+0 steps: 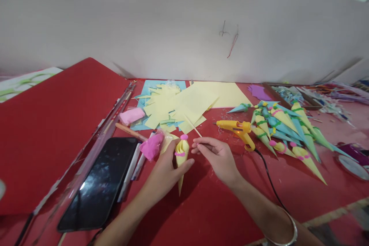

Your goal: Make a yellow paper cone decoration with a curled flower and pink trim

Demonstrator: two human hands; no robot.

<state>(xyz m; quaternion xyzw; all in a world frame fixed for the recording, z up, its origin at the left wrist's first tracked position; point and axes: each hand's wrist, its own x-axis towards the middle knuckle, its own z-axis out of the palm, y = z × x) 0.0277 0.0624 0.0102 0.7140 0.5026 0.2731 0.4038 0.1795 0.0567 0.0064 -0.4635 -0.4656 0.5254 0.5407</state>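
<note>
Left hand (164, 167): curled part-closed, thumb and fingers around a slender pale-yellow paper cone (181, 160), tip pointing down toward the wearer, above the red surface (210, 211). Right hand (220, 157): thumb and fingertips nearly together in a pinch on a thin, pale, straight stick (193, 126); contact point partly hidden. Stick leans away from the cone; right fingertips near it, apart.

Progress: cone already rolled, layered folds at its mouth, a round pink ball (184, 137) on top, a bumpy pink band (180, 154) across the front. Looks well advanced, perhaps close to complete. Whether the band runs right round: cannot tell.

Right side: heap of yellow, blue and green paper cones (284, 125), many banded, apparently done. Yellow glue gun (235, 126) lies between heap and right hand.

Far side: loose flat pale-yellow paper pieces (161, 103), unrolled; judged as stock left. Magenta lump in clear plastic (151, 146) just beside left hand.
</note>
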